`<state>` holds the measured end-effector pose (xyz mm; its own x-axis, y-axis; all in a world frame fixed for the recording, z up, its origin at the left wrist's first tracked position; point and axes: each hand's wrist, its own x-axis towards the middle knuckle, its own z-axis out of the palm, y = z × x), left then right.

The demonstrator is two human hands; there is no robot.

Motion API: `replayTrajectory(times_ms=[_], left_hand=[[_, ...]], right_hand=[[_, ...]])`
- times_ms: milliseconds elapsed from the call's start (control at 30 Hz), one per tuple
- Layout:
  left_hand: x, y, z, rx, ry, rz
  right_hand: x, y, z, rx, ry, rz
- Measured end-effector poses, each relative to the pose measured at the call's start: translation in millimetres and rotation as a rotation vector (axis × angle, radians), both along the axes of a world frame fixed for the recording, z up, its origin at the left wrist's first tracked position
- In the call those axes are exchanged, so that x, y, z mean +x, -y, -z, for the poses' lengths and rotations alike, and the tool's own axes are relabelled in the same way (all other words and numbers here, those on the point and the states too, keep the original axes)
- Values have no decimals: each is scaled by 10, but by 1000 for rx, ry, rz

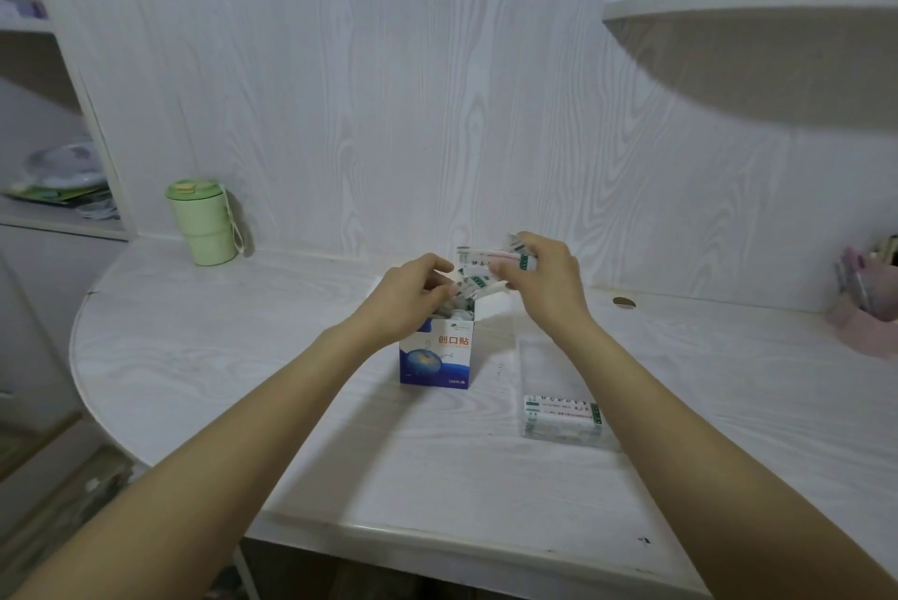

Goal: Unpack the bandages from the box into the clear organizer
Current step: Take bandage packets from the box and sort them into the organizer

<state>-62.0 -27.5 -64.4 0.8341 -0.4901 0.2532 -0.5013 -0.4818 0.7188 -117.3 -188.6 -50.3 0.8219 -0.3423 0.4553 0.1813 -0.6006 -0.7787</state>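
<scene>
A blue and white bandage box stands upright and open in the middle of the white desk. My left hand is at its open top, fingers curled around the edge and the bandages inside. Just above and to the right, my right hand grips a bunch of wrapped bandages lifted out of the box. The clear organizer lies to the right of the box, with a stack of bandages in its near end.
A pale green lidded cup stands at the back left against the wall. A pink pen holder sits at the far right. A curved shelf juts out above the right side. The desk's rounded edge falls off at left.
</scene>
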Motion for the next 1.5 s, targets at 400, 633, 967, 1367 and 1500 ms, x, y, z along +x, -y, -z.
replayTrajectory(times_ms=[400,633,967,1367,1500], left_hand=[[-496,336,-146,-357,-49,87],[-805,560,22,-319,-359,227],[-899,529,287,-409,-514,234],[-868,536,235,-502,-564,138],[-863,565,214,-516,-539,147]], right_hand=[[-655,265,80,943,48,-286],[-891,358,294,681,-107,-214],[-1088,493,416,682,-167,-90],[-1095,531,390,654,-188,-83],[-1092,555,387,661,-165,-92]])
